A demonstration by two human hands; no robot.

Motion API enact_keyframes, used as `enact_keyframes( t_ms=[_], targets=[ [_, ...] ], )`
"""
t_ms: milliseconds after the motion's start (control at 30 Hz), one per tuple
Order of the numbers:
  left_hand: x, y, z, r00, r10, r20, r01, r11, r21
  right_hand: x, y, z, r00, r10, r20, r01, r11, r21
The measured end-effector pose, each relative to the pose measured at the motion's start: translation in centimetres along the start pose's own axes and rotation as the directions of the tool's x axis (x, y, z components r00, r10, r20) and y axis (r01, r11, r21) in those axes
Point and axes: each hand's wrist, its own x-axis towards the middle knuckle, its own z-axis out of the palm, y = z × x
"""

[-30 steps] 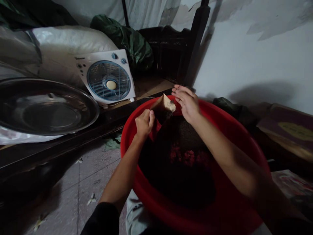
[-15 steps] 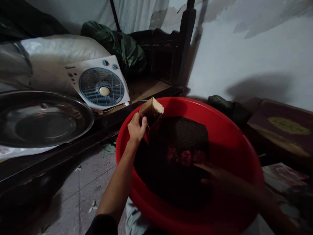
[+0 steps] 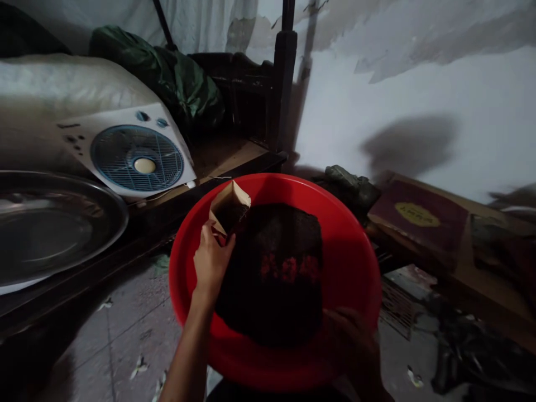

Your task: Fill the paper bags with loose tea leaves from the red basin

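My left hand [image 3: 213,259] is closed on the near edge of a small tan paper bag [image 3: 229,202], its mouth open and dark loose matter inside. The bag is tilted over the left side of a large red plastic basin [image 3: 349,223]. In the basin lies a broad dark mass [image 3: 276,312] with three reddish, flower-like clusters [image 3: 288,269] across its middle; the shadow hides what it is made of. My right hand [image 3: 352,335], deep in shadow, is at the basin's lower right near the dark mass. Its fingers look stretched out, with nothing visible in them.
A white box fan [image 3: 138,153] and a wide metal basin [image 3: 62,223] stand to the left. Behind are a green bundle [image 3: 184,84] and a dark wooden post [image 3: 286,89]. A purple box [image 3: 419,215] lies to the right. Small scraps [image 3: 139,365] dot the floor.
The view has swung to the right. The paper bag has tipped so its open mouth and dark contents show. My right hand has drawn back from the reddish clusters toward the basin's near right.
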Motion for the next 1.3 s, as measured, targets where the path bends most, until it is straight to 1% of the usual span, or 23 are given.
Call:
enact_keyframes(
  t_ms=[100, 167, 267, 333, 400, 433, 500, 567, 633, 700, 733, 767, 833, 900, 967, 1033, 1067, 1100, 1133, 1167, 1200, 1233, 1300],
  targets=[
    [-0.3, -1.1, 1.5, 0.993, 0.120, -0.011, -0.121, 0.989, -0.090, -0.3, 0.7, 0.1, 0.991, -0.031, 0.130, 0.026, 0.999, 0.038],
    [-0.2, -1.8, 2.3, 0.982, 0.177, -0.073, -0.185, 0.974, -0.129, -0.4, 0.7, 0.0, 0.983, -0.034, 0.181, 0.030, 0.999, 0.023],
    [0.5, -2.4, 2.7, 0.962, 0.175, -0.211, -0.216, 0.958, -0.186, 0.0, 0.0, -0.2, 0.970, 0.072, 0.233, -0.064, 0.997, -0.041],
    [1.4, -2.6, 2.6, 0.945, 0.143, -0.293, -0.213, 0.951, -0.223, 0.6, -0.6, -0.4, 0.945, 0.159, 0.286, -0.138, 0.986, -0.093],
    [2.5, -2.9, 2.3, 0.928, 0.150, -0.341, -0.241, 0.939, -0.243, 1.1, -1.2, -0.4, 0.926, 0.201, 0.319, -0.166, 0.977, -0.135],
    [3.0, -3.2, 2.1, 0.921, 0.183, -0.344, -0.275, 0.931, -0.240, 1.2, -1.4, -0.4, 0.924, 0.206, 0.323, -0.165, 0.975, -0.150],
    [3.4, -3.7, 2.0, 0.905, 0.291, -0.311, -0.368, 0.902, -0.225, 1.3, -1.6, -0.5, 0.930, 0.203, 0.305, -0.158, 0.973, -0.167],
    [2.9, -4.0, 2.1, 0.872, 0.375, -0.314, -0.450, 0.866, -0.216, 1.2, -1.6, -0.5, 0.941, 0.188, 0.280, -0.144, 0.975, -0.170],
    [1.8, -4.0, 2.5, 0.823, 0.404, -0.398, -0.509, 0.836, -0.204, 0.9, -1.5, -0.5, 0.949, 0.177, 0.261, -0.133, 0.975, -0.176],
    [0.5, -3.6, 2.7, 0.769, 0.422, -0.480, -0.557, 0.811, -0.178, 0.6, -1.2, -0.5, 0.956, 0.163, 0.242, -0.121, 0.976, -0.179],
    [-0.1, -3.3, 2.7, 0.758, 0.434, -0.488, -0.570, 0.804, -0.171, 0.5, -1.1, -0.5, 0.960, 0.153, 0.233, -0.112, 0.978, -0.178],
    [-0.6, -2.9, 2.6, 0.762, 0.442, -0.474, -0.574, 0.800, -0.176, 0.4, -1.1, -0.5, 0.966, 0.139, 0.220, -0.101, 0.979, -0.177],
    [-1.2, -2.1, 2.1, 0.790, 0.466, -0.398, -0.571, 0.795, -0.203, 0.4, -1.0, -0.5, 0.975, 0.123, 0.186, -0.089, 0.979, -0.182],
    [-1.4, -1.6, 1.5, 0.816, 0.466, -0.342, -0.551, 0.806, -0.216, 0.3, -1.2, -0.6, 0.975, 0.133, 0.177, -0.099, 0.977, -0.189],
    [-1.4, -1.7, 1.1, 0.840, 0.435, -0.324, -0.510, 0.838, -0.197, 0.3, -1.3, -0.7, 0.970, 0.148, 0.191, -0.110, 0.975, -0.195],
    [-1.4, -2.4, 1.4, 0.870, 0.387, -0.306, -0.452, 0.873, -0.183, 0.2, -1.2, -0.7, 0.957, 0.174, 0.231, -0.124, 0.969, -0.213],
    [-1.4, -2.8, 1.7, 0.882, 0.369, -0.294, -0.431, 0.883, -0.185, 0.1, -1.0, -0.7, 0.941, 0.197, 0.274, -0.136, 0.964, -0.227],
    [-1.5, -3.2, 2.1, 0.889, 0.353, -0.292, -0.416, 0.889, -0.189, 0.2, -0.7, -0.7, 0.913, 0.227, 0.338, -0.152, 0.960, -0.234],
    [-1.5, -3.6, 2.5, 0.891, 0.338, -0.305, -0.405, 0.893, -0.195, 0.3, -0.3, -0.5, 0.869, 0.253, 0.426, -0.167, 0.959, -0.229],
    [-1.5, -3.8, 2.9, 0.889, 0.322, -0.327, -0.398, 0.895, -0.200, 0.4, 0.1, -0.3, 0.806, 0.264, 0.530, -0.178, 0.962, -0.209],
    [-1.6, -4.0, 3.2, 0.885, 0.311, -0.347, -0.394, 0.896, -0.203, 0.6, 0.6, 0.0, 0.729, 0.250, 0.637, -0.181, 0.968, -0.173],
    [-1.6, -4.1, 3.4, 0.881, 0.312, -0.356, -0.399, 0.894, -0.205, 0.9, 1.0, 0.5, 0.648, 0.219, 0.729, -0.179, 0.975, -0.133],
    [-1.7, -4.0, 3.7, 0.869, 0.353, -0.347, -0.439, 0.873, -0.212, 1.5, 1.4, 1.6, 0.490, 0.130, 0.862, -0.161, 0.985, -0.057]
  ],
)
